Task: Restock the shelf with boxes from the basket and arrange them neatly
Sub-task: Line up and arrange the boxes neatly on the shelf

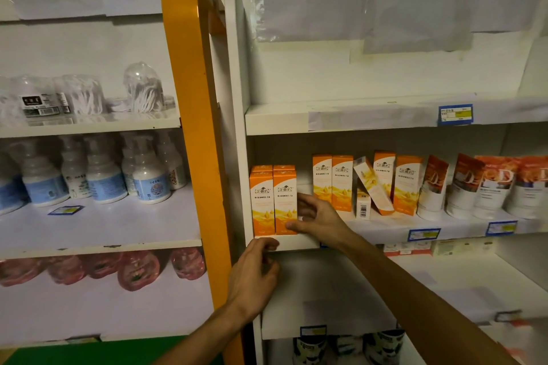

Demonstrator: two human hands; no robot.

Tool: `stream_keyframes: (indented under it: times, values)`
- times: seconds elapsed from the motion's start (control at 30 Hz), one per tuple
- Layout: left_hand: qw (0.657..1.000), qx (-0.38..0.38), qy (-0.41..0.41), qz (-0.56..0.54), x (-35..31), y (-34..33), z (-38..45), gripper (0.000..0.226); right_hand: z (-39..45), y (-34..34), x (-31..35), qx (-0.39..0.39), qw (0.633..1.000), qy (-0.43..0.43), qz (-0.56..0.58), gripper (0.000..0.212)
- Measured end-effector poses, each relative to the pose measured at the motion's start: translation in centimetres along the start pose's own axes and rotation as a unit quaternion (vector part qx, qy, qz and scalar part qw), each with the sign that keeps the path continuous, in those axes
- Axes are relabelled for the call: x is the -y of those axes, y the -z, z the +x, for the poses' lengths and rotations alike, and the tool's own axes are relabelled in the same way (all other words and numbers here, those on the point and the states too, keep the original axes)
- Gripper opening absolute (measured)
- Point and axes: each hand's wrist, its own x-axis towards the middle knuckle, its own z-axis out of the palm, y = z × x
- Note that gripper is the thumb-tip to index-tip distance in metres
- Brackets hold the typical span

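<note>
Orange-and-white boxes stand on the white middle shelf. A tidy front pair sits at the shelf's left end, with more boxes behind it. My right hand touches the right side of that pair, thumb near the bottom front corner, fingers spread. My left hand hangs just below the shelf edge with loosely curled fingers, holding nothing. Further right, several orange boxes stand upright, and one box leans tilted among them. The basket is out of view.
White pouches with red tops fill the shelf's right part. An orange arched post divides the two shelving units. White bottles stand on the left unit, red packets below them. Blue price tags mark shelf edges.
</note>
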Motion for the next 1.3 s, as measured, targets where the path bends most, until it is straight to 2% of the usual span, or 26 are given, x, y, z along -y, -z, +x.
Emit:
stream_keyframes:
  times: [0.2, 0.4, 0.53, 0.8, 0.9, 1.03, 1.17, 1.3]
  values:
    - [1.000, 0.001, 0.013, -0.010, -0.2, 0.1, 0.0, 0.038, -0.2, -0.7, 0.3, 0.003, 0.999, 0.026, -0.039, 0.072]
    - [1.000, -0.001, 0.022, -0.013, -0.1, 0.3, 0.7, 0.045, -0.3, -1.5, 0.8, 0.021, 0.989, 0.040, -0.141, 0.065]
    - [1.000, 0.000, 0.027, 0.009, -0.5, 0.3, 1.2, 0.041, -0.3, -1.8, 1.0, 0.027, 0.980, 0.050, -0.190, 0.065]
    - [1.000, 0.014, 0.020, -0.003, -1.2, 0.5, 1.4, 0.035, -1.2, -1.8, 1.2, 0.024, 0.986, 0.044, -0.161, 0.070]
    - [0.999, 0.036, -0.012, -0.017, -2.0, 0.2, 1.4, 0.032, -2.0, -0.1, 0.8, -0.040, 0.994, -0.003, -0.100, 0.075]
    - [0.996, 0.058, -0.052, -0.036, -4.4, -1.4, 1.8, 0.032, -3.5, 3.3, -0.2, -0.174, 0.979, 0.013, -0.103, 0.044]
    - [0.996, 0.059, -0.060, -0.044, -7.4, -3.7, 2.7, 0.037, -3.8, 6.2, 0.7, -0.287, 0.935, 0.062, -0.198, 0.032]
    - [0.995, 0.072, -0.051, -0.049, -10.0, -5.6, 3.8, 0.066, -2.7, 9.8, 2.4, -0.297, 0.882, 0.131, -0.340, 0.033]
